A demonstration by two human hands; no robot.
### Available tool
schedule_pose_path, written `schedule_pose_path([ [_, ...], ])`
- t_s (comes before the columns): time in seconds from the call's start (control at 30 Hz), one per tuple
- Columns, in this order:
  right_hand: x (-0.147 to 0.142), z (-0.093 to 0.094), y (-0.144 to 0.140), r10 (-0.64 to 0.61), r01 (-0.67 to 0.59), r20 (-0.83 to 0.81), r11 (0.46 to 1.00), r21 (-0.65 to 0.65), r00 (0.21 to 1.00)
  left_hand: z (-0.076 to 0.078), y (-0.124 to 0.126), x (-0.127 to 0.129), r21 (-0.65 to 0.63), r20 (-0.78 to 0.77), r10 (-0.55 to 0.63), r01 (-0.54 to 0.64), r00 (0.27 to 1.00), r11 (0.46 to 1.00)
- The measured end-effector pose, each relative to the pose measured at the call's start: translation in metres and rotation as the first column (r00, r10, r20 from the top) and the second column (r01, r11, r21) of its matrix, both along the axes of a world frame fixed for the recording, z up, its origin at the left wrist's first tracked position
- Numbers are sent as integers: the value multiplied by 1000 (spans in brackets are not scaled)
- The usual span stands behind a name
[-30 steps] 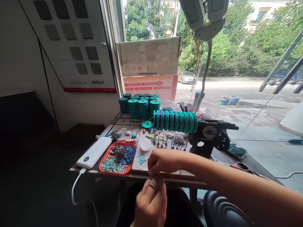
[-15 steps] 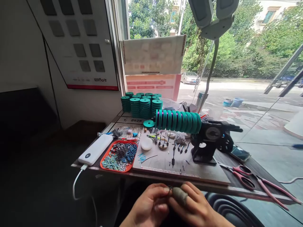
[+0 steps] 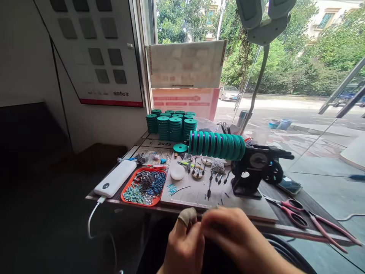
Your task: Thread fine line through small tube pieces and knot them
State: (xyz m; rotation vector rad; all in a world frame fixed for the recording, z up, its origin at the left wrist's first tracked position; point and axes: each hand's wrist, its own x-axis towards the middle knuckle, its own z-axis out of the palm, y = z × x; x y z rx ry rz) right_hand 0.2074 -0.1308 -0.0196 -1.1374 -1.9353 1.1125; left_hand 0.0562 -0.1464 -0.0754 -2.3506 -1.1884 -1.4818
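My left hand (image 3: 184, 243) and my right hand (image 3: 234, 236) meet low in the view, just in front of the table's front edge (image 3: 137, 203). A tan finger cot covers one raised left finger. The fingers of both hands are curled and pinched together on a small piece that is blurred and mostly hidden. Nearest to them on the table are the pale work board (image 3: 245, 207) with small dark hooks and weights on it, and a red tray (image 3: 124, 191) of blue and silver tubes.
A black winder (image 3: 251, 171) carries a row of green spools (image 3: 216, 145). More green spools (image 3: 171, 127) are stacked at the back. A white power bank (image 3: 115, 183) lies left; pink scissors (image 3: 291, 213) and a phone (image 3: 289, 185) lie right. A lamp head (image 3: 265, 19) hangs above.
My right hand came back from the board to my left hand below the table edge. The hands have since risen a little, the right now over the left's fingers.
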Motion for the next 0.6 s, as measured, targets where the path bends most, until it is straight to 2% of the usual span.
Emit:
schedule_pose_path([
  [0.03,-5,8,12,14,-19,-36,989,-146,999,-4,1,0,112,-24,64,-61,998,992],
  [0.1,-15,16,37,57,-71,-57,957,-280,997,-8,4,-1,265,-59,195,-174,979,949],
  [0.13,-20,17,48,80,-94,-58,942,-323,995,-9,6,-2,305,-76,244,-210,967,929],
  [0.2,-30,18,66,123,-127,-34,918,-376,992,-9,9,-3,335,-99,259,-213,961,918],
  [0.27,-37,21,74,159,-146,-3,897,-418,987,-6,11,-4,314,-100,183,-144,978,938],
  [0.33,-39,28,73,175,-150,24,896,-417,984,-2,10,-3,225,-28,71,-63,997,972],
  [0.37,-38,31,69,170,-144,32,908,-392,985,1,9,-1,116,55,16,-22,998,993],
  [0.4,-34,33,63,152,-130,32,924,-358,988,4,8,0,-56,183,-27,38,983,998],
  [0.43,-28,33,55,113,-99,33,955,-280,993,7,7,2,-287,378,-29,146,926,947],
  [0.47,-20,30,45,53,-47,38,988,-148,998,11,6,3,-505,581,50,312,813,805],
  [0.5,-11,23,34,-16,16,34,1000,-7,999,13,6,4,-629,723,204,507,660,589],
  [0.53,-1,14,23,-119,101,37,945,311,992,16,7,4,-637,769,377,668,517,384],
  [0.57,8,3,13,-197,142,39,815,562,980,17,7,5,-584,753,514,776,410,237],
  [0.6,15,-10,4,-217,117,44,673,730,975,17,8,5,-529,719,603,835,346,151],
])
